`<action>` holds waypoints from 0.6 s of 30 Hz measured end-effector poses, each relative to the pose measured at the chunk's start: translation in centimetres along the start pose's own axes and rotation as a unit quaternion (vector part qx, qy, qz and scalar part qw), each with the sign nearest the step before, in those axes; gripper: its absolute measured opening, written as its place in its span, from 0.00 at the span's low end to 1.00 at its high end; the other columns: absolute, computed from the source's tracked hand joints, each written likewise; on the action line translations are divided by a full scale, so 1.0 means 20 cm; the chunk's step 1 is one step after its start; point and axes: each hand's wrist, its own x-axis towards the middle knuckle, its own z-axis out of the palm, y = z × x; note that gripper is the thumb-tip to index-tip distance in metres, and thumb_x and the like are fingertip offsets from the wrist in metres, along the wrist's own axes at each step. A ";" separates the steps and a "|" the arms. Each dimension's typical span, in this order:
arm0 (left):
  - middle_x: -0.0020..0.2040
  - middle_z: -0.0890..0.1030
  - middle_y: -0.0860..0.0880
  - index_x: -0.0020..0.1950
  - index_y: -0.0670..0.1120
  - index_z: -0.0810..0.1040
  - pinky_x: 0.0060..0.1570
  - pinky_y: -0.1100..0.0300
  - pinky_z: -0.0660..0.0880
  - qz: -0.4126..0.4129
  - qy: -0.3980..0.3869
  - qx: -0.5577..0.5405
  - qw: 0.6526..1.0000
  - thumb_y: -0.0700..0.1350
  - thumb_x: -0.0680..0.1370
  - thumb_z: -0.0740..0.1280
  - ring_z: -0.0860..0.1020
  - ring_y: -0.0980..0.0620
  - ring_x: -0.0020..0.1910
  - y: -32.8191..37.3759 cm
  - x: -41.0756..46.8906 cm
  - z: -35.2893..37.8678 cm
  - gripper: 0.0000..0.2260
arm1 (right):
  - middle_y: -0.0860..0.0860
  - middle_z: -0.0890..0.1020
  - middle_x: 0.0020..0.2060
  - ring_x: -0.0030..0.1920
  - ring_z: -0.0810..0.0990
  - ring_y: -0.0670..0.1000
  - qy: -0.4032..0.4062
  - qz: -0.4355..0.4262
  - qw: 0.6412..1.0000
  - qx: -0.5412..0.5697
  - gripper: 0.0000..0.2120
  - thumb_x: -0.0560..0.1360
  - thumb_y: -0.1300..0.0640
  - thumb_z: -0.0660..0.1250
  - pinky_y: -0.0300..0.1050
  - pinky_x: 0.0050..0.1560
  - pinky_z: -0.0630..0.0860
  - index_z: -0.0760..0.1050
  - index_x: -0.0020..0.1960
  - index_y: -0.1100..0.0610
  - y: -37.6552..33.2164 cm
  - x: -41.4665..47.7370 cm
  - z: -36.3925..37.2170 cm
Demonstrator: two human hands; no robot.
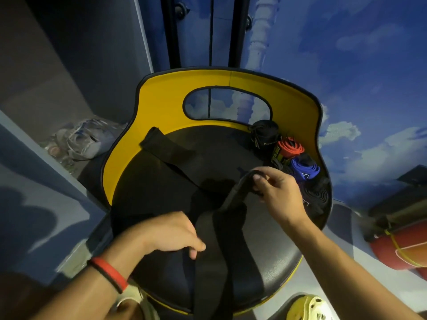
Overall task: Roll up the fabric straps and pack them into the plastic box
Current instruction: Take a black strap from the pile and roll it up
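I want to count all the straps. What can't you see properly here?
- Head view: the black strap runs off the bottom edge; its end is cut off.
- The right hand covers dark rolls beside the blue roll; their number is unclear.
- Print on the black roll is too small to read.
- The clear heap at the left is dim and blurred; it may or may not be the plastic box.

Black strap (215, 239) in both hands
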 end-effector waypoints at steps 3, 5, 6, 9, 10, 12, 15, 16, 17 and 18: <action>0.38 0.85 0.54 0.36 0.49 0.85 0.49 0.57 0.76 -0.009 0.150 -0.011 0.989 0.57 0.78 0.70 0.82 0.55 0.43 0.04 -0.03 -0.09 0.16 | 0.51 0.83 0.44 0.49 0.84 0.48 -0.076 0.054 0.987 0.130 0.11 0.81 0.67 0.62 0.45 0.43 0.84 0.82 0.51 0.57 -0.04 -0.03 0.03; 0.45 0.84 0.56 0.47 0.53 0.84 0.46 0.57 0.76 0.014 0.282 -0.034 0.959 0.56 0.80 0.67 0.81 0.56 0.47 0.06 -0.01 -0.10 0.10 | 0.52 0.81 0.41 0.46 0.82 0.48 -0.119 0.075 0.970 0.196 0.13 0.81 0.68 0.59 0.52 0.49 0.84 0.80 0.48 0.58 -0.07 -0.05 0.04; 0.53 0.83 0.58 0.55 0.57 0.82 0.53 0.57 0.77 0.045 0.275 -0.084 0.957 0.54 0.81 0.67 0.80 0.58 0.55 0.07 0.01 -0.10 0.06 | 0.52 0.81 0.40 0.44 0.81 0.48 -0.136 0.086 0.960 0.230 0.14 0.81 0.68 0.58 0.52 0.49 0.84 0.80 0.47 0.57 -0.08 -0.05 0.05; 0.64 0.79 0.65 0.68 0.65 0.74 0.68 0.61 0.70 0.122 0.113 -0.253 0.953 0.45 0.80 0.70 0.74 0.66 0.67 0.11 0.04 -0.04 0.20 | 0.51 0.78 0.31 0.33 0.78 0.46 -0.188 0.135 0.914 0.334 0.15 0.79 0.70 0.51 0.41 0.37 0.78 0.74 0.46 0.59 -0.14 -0.06 0.07; 0.60 0.80 0.68 0.64 0.66 0.75 0.63 0.68 0.70 0.133 0.079 -0.276 0.949 0.43 0.80 0.70 0.75 0.71 0.63 0.12 0.04 -0.01 0.20 | 0.50 0.76 0.29 0.30 0.77 0.45 -0.202 0.142 0.902 0.355 0.15 0.78 0.70 0.50 0.38 0.32 0.76 0.73 0.47 0.59 -0.14 -0.06 0.07; 0.52 0.83 0.70 0.58 0.65 0.78 0.51 0.75 0.72 0.147 0.074 -0.291 0.942 0.43 0.80 0.71 0.78 0.74 0.53 0.12 0.07 0.04 0.16 | 0.53 0.78 0.32 0.30 0.79 0.47 -0.222 0.153 0.884 0.381 0.14 0.79 0.68 0.50 0.38 0.29 0.75 0.73 0.49 0.59 -0.16 -0.07 0.08; 0.50 0.86 0.54 0.57 0.53 0.83 0.46 0.68 0.76 0.131 0.158 -0.337 0.919 0.45 0.78 0.74 0.83 0.62 0.49 0.07 0.14 0.04 0.09 | 0.56 0.84 0.44 0.44 0.85 0.54 -0.221 0.174 0.874 0.395 0.12 0.82 0.59 0.58 0.42 0.40 0.81 0.75 0.60 0.61 -0.15 -0.08 0.10; 0.50 0.86 0.51 0.58 0.50 0.83 0.43 0.66 0.76 0.113 0.192 -0.353 0.909 0.47 0.76 0.76 0.84 0.58 0.48 0.06 0.15 0.03 0.11 | 0.58 0.83 0.49 0.49 0.84 0.56 -0.203 0.186 0.882 0.383 0.15 0.81 0.54 0.63 0.44 0.44 0.81 0.75 0.63 0.62 -0.13 -0.08 0.11; 0.50 0.86 0.50 0.59 0.47 0.83 0.41 0.66 0.76 0.096 0.223 -0.367 0.898 0.49 0.75 0.77 0.84 0.56 0.46 0.05 0.16 0.02 0.15 | 0.59 0.83 0.50 0.50 0.84 0.57 -0.190 0.200 0.892 0.358 0.18 0.79 0.49 0.66 0.46 0.46 0.81 0.76 0.62 0.61 -0.11 -0.08 0.12; 0.50 0.86 0.49 0.60 0.46 0.83 0.40 0.65 0.76 0.080 0.255 -0.382 0.884 0.49 0.74 0.78 0.84 0.55 0.46 0.04 0.17 0.01 0.17 | 0.58 0.83 0.48 0.49 0.84 0.56 -0.184 0.202 0.909 0.316 0.17 0.78 0.47 0.67 0.47 0.47 0.81 0.77 0.59 0.58 -0.09 -0.09 0.13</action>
